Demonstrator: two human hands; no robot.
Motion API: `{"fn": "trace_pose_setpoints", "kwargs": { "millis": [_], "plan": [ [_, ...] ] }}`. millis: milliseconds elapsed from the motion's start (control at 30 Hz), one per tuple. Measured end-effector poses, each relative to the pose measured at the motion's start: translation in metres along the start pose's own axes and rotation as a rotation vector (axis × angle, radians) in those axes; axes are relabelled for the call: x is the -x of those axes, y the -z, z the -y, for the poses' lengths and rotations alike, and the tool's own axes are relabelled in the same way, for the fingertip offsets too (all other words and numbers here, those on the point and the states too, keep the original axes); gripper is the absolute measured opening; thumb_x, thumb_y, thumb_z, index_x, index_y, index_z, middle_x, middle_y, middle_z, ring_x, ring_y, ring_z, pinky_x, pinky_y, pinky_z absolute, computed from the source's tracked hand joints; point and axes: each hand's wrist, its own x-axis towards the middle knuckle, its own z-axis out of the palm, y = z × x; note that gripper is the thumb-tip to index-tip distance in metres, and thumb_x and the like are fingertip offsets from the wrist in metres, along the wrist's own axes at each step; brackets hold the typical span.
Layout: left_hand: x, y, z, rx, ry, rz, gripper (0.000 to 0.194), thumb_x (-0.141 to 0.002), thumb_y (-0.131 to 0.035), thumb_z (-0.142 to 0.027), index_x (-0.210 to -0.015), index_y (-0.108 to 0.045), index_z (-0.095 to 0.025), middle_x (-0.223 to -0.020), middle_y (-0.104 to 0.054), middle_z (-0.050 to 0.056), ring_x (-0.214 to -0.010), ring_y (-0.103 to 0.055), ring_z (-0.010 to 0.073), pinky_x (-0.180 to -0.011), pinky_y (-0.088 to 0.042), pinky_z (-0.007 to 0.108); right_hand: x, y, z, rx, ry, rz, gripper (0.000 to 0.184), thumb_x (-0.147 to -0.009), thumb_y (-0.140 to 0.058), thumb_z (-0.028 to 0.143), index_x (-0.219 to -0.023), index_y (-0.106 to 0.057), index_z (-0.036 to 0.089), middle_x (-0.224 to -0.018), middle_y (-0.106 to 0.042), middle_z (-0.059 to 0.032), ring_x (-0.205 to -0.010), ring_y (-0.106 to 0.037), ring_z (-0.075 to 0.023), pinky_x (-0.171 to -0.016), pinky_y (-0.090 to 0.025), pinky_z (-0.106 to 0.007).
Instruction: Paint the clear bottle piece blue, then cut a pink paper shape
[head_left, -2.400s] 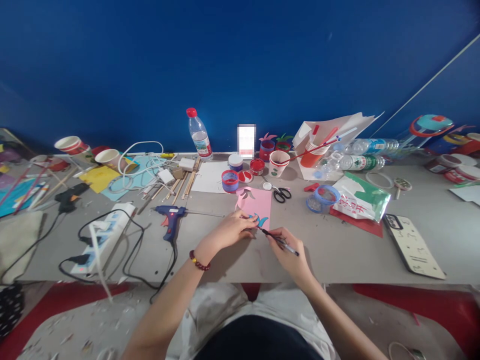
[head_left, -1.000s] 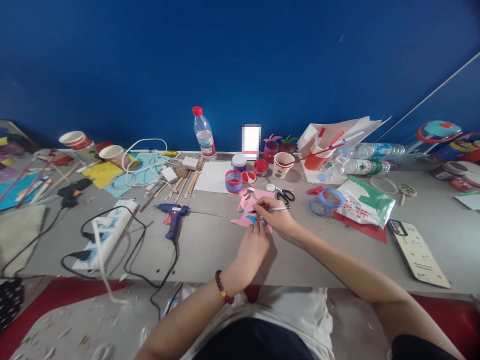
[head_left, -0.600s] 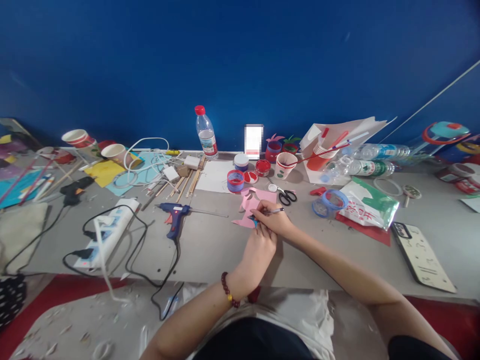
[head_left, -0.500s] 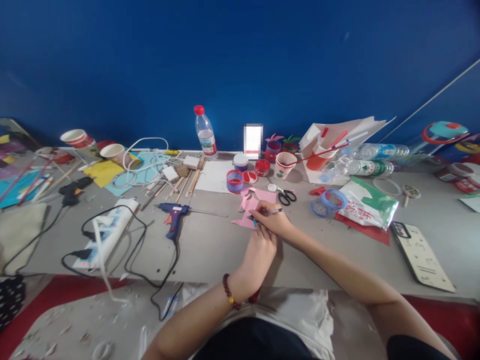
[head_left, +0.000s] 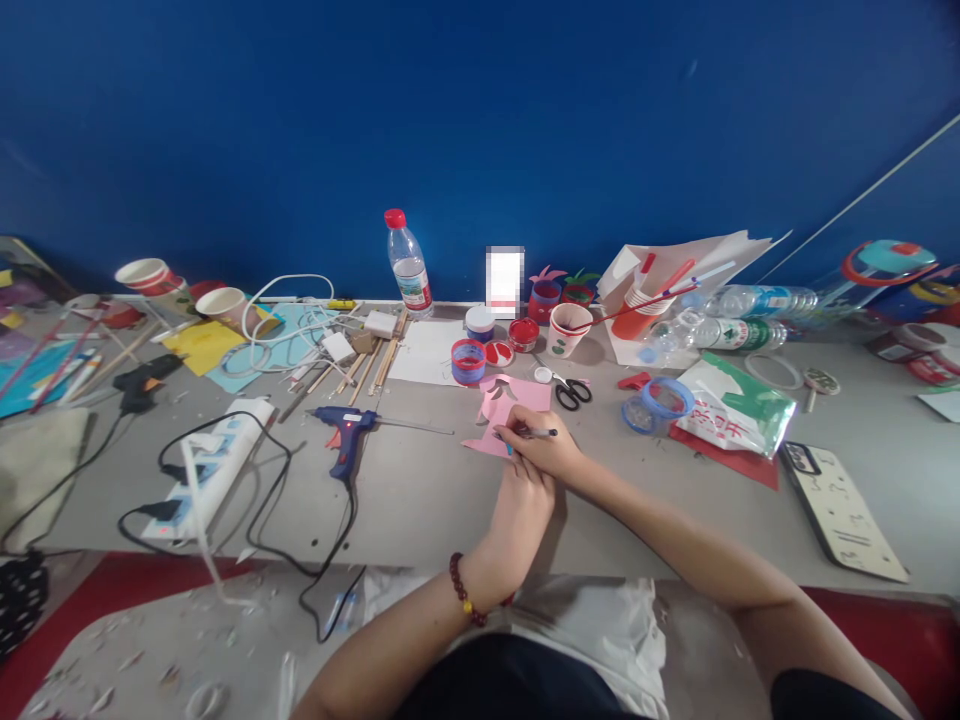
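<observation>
My right hand (head_left: 546, 442) is closed around a dark pen (head_left: 541, 433), held low over a cut sheet of pink paper (head_left: 491, 405). Just below it, my left hand (head_left: 525, 505) is bent at the knuckles by the paper's lower edge, its fingertips mostly hidden under the right hand. A bit of something blue (head_left: 510, 449) shows between the fingertips and the pink sheet; its shape I cannot make out. Black-handled scissors (head_left: 573, 393) lie right of the paper. Behind the sheet stand a blue-and-red ring-shaped tub (head_left: 469, 372) and an open pot of red paint (head_left: 523, 335).
On the left lie a blue glue gun (head_left: 349, 430), a power strip (head_left: 217, 475) with trailing cords, and several wooden sticks (head_left: 367, 368). A water bottle (head_left: 407, 270) stands at the wall. Rightward are a paper cup with brushes (head_left: 566, 335), a tape roll (head_left: 667, 398) and a phone (head_left: 847, 512).
The pen's rear end has dropped a little in my right hand, and less of the blue bit shows. My left hand stays almost in place. The view has shifted slightly.
</observation>
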Motion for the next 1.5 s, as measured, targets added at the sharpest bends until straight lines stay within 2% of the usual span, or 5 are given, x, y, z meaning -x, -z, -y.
{"fn": "trace_pose_setpoints", "kwargs": {
  "millis": [100, 233, 1000, 1167, 1500],
  "plan": [
    [0.0, 0.0, -0.001, -0.003, 0.008, -0.014, 0.033, -0.086, -0.045, 0.003, -0.111, -0.067, -0.002, -0.098, -0.072, 0.021, -0.086, -0.07, 0.0243, -0.072, -0.056, 0.032, 0.0, -0.001, -0.001, 0.019, 0.003, 0.002, 0.023, -0.083, -0.061, 0.034, -0.065, -0.054, 0.022, -0.06, -0.065, 0.0019, -0.056, -0.057, -0.0127, -0.057, -0.039, -0.023],
    [0.0, -0.003, -0.002, 0.001, 0.037, -0.036, 0.036, -0.087, -0.046, 0.002, -0.117, -0.066, -0.001, -0.105, -0.072, 0.023, -0.095, -0.069, 0.0262, -0.075, -0.057, 0.034, 0.0, 0.0, 0.0, 0.038, 0.007, -0.006, 0.023, -0.082, -0.059, 0.032, -0.062, -0.051, 0.022, -0.058, -0.063, 0.0023, -0.054, -0.053, -0.0122, -0.056, -0.038, -0.023],
    [-0.003, -0.014, -0.009, -0.004, 0.048, -0.023, 0.043, -0.088, -0.046, 0.0, -0.128, -0.062, -0.002, -0.121, -0.068, 0.028, -0.11, -0.069, 0.0312, -0.085, -0.059, 0.04, 0.004, 0.007, 0.003, 0.087, -0.038, 0.011, 0.025, -0.075, -0.056, 0.026, -0.056, -0.04, 0.023, -0.049, -0.048, 0.0049, -0.048, -0.039, -0.0112, -0.052, -0.032, -0.024],
    [-0.003, -0.018, -0.012, 0.032, 0.079, -0.07, 0.042, -0.088, -0.048, 0.0, -0.127, -0.061, 0.003, -0.121, -0.066, 0.033, -0.109, -0.069, 0.0321, -0.088, -0.058, 0.042, 0.004, 0.007, 0.004, 0.077, -0.048, 0.027, 0.023, -0.072, -0.057, 0.023, -0.057, -0.04, 0.023, -0.05, -0.048, 0.0059, -0.05, -0.039, -0.0106, -0.053, -0.032, -0.023],
    [-0.004, -0.021, -0.014, 0.044, 0.081, -0.039, 0.04, -0.088, -0.047, 0.0, -0.126, -0.062, 0.001, -0.119, -0.067, 0.03, -0.109, -0.069, 0.0313, -0.086, -0.057, 0.041, 0.006, 0.007, 0.002, 0.044, -0.087, 0.053, 0.024, -0.071, -0.058, 0.02, -0.056, -0.039, 0.022, -0.05, -0.045, 0.0071, -0.05, -0.039, -0.0098, -0.052, -0.031, -0.022]
  ]
}}
